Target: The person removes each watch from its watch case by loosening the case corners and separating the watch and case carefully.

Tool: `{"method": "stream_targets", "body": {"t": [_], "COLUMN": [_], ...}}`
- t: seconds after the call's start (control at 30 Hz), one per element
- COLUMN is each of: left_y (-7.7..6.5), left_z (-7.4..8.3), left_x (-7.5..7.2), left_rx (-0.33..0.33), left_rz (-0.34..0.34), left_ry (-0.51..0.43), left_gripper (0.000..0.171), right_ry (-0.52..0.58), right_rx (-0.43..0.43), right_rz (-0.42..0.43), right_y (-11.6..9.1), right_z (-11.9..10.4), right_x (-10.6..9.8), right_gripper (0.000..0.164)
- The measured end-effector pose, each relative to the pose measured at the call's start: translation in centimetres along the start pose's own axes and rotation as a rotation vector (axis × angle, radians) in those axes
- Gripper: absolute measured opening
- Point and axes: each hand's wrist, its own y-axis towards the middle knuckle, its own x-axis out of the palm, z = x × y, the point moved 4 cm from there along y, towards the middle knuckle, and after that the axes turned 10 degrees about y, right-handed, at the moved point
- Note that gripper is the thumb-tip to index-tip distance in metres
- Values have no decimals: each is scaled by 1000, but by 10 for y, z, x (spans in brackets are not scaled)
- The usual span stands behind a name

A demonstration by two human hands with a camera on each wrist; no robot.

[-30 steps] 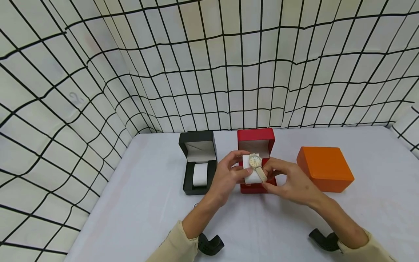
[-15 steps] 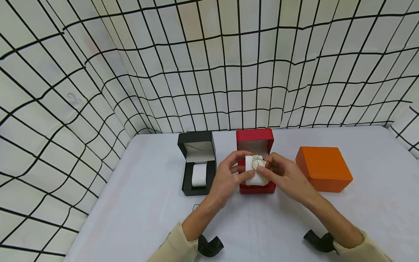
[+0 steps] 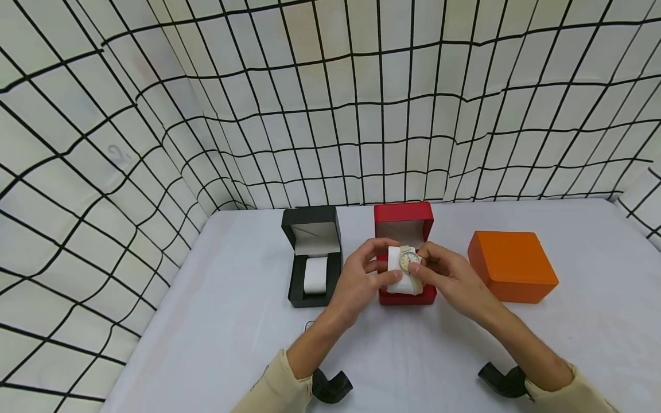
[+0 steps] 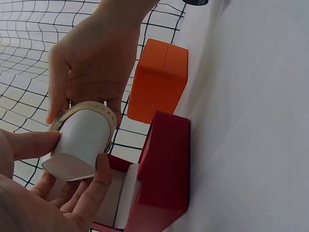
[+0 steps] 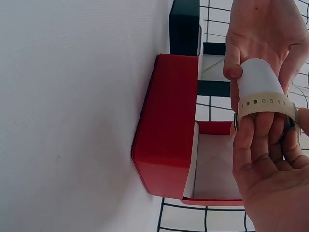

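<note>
Both hands hold a white watch cushion (image 3: 394, 261) just over the open red watch box (image 3: 403, 212). A cream wristwatch (image 3: 409, 260) sits at the cushion's right end, its pale dial facing up. In the left wrist view its holed strap (image 4: 91, 106) curves round the cushion. My left hand (image 3: 364, 275) grips the cushion's other end between thumb and fingers. With the thumb at the dial, my right hand (image 3: 449, 278) pinches the watch from the right. In the right wrist view several fingers (image 5: 260, 140) lie against the strap's underside.
Left of the red box stands an open black box (image 3: 315, 215) with a white cushion (image 3: 315, 275) inside. A closed orange box (image 3: 513, 264) is at right. A small round object (image 3: 308, 326) shows partly beside the left forearm. Black netting (image 3: 382, 103) rises behind the table (image 3: 217, 321).
The strap, earlier slanting loosely off the cushion, now lies wrapped round it. The right thumb has moved up from the strap's lower end to the dial. Over the last half second little moves.
</note>
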Motion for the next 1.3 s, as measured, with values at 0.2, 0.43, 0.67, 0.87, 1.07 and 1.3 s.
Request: {"method": "stream_targets", "body": {"t": [0.2, 0.43, 0.67, 0.87, 1.07, 1.3], "left_y": [-1, 1, -1, -2, -2, -2], "left_z": [0, -1, 0, 2, 2, 4], "left_x": [0, 2, -1, -2, -1, 0], "left_rx": [-12, -10, -1, 23, 20, 19], "left_rz": [-16, -34, -28, -42, -69, -84], "left_ry": [-15, -39, -20, 0, -23, -57], "left_gripper": [44, 45, 45, 47, 48, 49], "right_ry": [52, 56, -40, -41, -32, 67], "right_rx": [-18, -32, -117, -145, -118, -102], "right_rz": [3, 25, 71, 68, 125, 155], "right_y": [1, 3, 6, 5, 4, 3], "right_z": [-1, 0, 0, -1, -3, -6], "right_x": [-2, -5, -8, -9, -10, -10], "right_gripper": [14, 15, 6, 7, 8, 16]}}
